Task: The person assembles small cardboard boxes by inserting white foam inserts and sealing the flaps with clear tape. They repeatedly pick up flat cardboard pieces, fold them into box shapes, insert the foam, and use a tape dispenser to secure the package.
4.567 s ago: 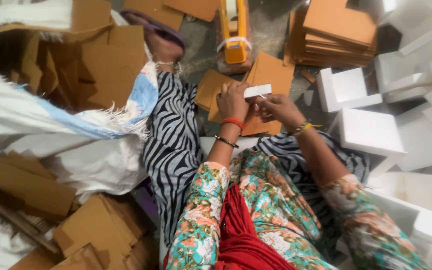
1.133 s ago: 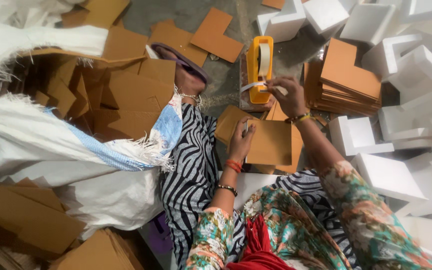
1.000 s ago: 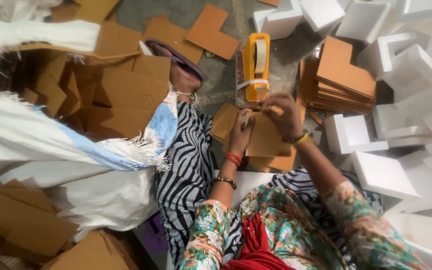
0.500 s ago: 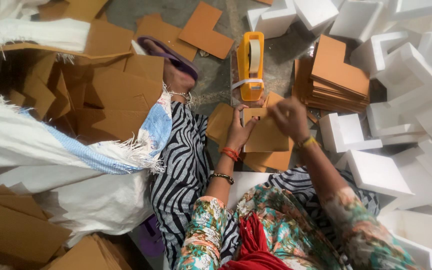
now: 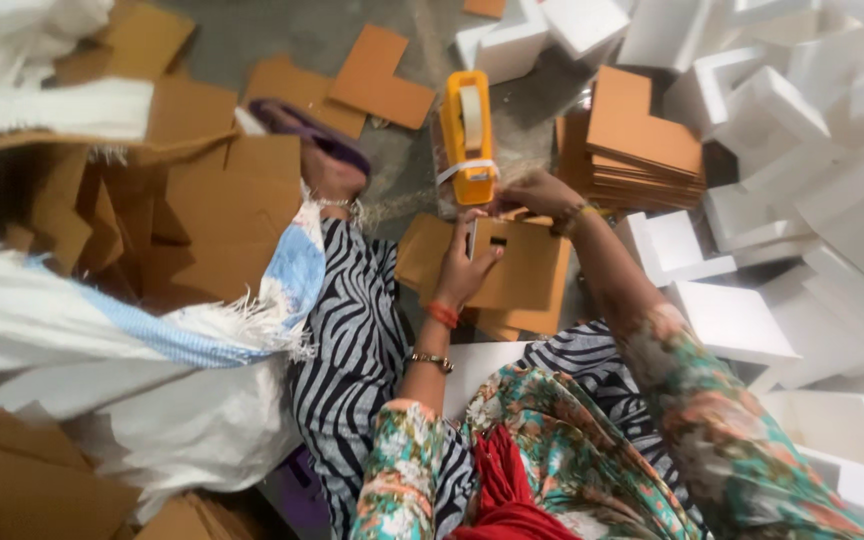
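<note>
Your left hand [image 5: 467,265] clamps the cardboard piece [image 5: 512,265]; your right hand [image 5: 532,192] pinches tape at the orange dispenser [image 5: 467,135].

You are looking at a flat brown cardboard piece [image 5: 518,262], lying tilted across your lap with a small dark slot showing near its top edge. It is resting on more brown cardboard of the same kind (how many sheets, you cannot tell). A narrow strip of pale tape [image 5: 473,238] is running down its upper left edge. Just beyond it, an orange tape dispenser [image 5: 468,135] is standing upright on the grey floor, its white roll showing on top and a loose end of tape hanging across its front.
</note>
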